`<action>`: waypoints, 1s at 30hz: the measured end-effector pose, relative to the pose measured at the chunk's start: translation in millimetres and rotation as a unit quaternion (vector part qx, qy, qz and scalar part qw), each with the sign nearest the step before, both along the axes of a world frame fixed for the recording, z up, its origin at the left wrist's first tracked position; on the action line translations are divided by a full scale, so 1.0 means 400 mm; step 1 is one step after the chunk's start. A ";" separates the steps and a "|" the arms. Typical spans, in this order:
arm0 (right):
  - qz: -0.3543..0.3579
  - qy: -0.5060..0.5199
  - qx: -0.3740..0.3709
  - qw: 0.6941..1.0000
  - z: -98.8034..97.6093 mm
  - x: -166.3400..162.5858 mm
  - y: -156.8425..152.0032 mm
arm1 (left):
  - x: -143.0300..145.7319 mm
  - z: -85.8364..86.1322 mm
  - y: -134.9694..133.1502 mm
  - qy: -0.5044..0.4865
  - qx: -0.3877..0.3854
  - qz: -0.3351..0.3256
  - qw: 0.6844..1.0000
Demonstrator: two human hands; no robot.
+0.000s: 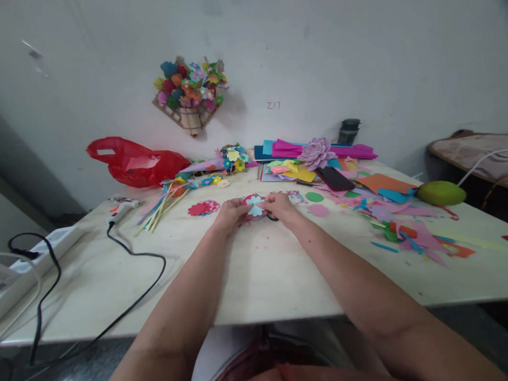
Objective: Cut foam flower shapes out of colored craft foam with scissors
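Both my hands meet at the middle of the table over a layered paper flower (255,206), red beneath and pale blue on top. My left hand (229,213) pinches its left edge. My right hand (281,205) pinches its right edge with curled fingers. A dark ring, perhaps a scissors handle (272,217), shows under my right hand. Flat red and pink paper flowers (203,208) lie just left of my left hand.
A glue gun (122,209) with a black cord (140,257) lies left, beside a white power strip (41,252). A red plastic bag (138,162), coloured sticks (162,207), paper sheets (317,149), a black phone (335,178), scraps (399,225) and a green object (441,192) crowd the back and right.
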State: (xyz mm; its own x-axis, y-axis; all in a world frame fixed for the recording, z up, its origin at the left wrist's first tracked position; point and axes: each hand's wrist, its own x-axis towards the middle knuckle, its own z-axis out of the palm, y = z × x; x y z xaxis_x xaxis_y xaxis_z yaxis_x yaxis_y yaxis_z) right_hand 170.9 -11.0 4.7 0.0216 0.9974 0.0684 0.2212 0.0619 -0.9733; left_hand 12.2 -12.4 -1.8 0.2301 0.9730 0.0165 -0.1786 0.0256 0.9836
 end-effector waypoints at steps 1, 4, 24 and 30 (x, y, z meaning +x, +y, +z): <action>-0.001 0.000 0.002 1.000 0.000 0.000 0.000 | 0.000 -0.001 0.001 0.002 0.001 0.000 1.000; -0.002 -0.002 0.007 1.000 0.000 0.000 0.000 | -0.002 -0.006 0.003 0.008 0.004 -0.002 1.000; 0.027 0.078 -0.028 0.996 0.005 0.006 0.001 | -0.003 -0.007 0.006 0.001 0.011 -0.004 1.000; 0.038 0.098 -0.064 0.992 0.015 0.011 -0.003 | -0.005 -0.002 0.005 0.006 0.018 0.006 1.000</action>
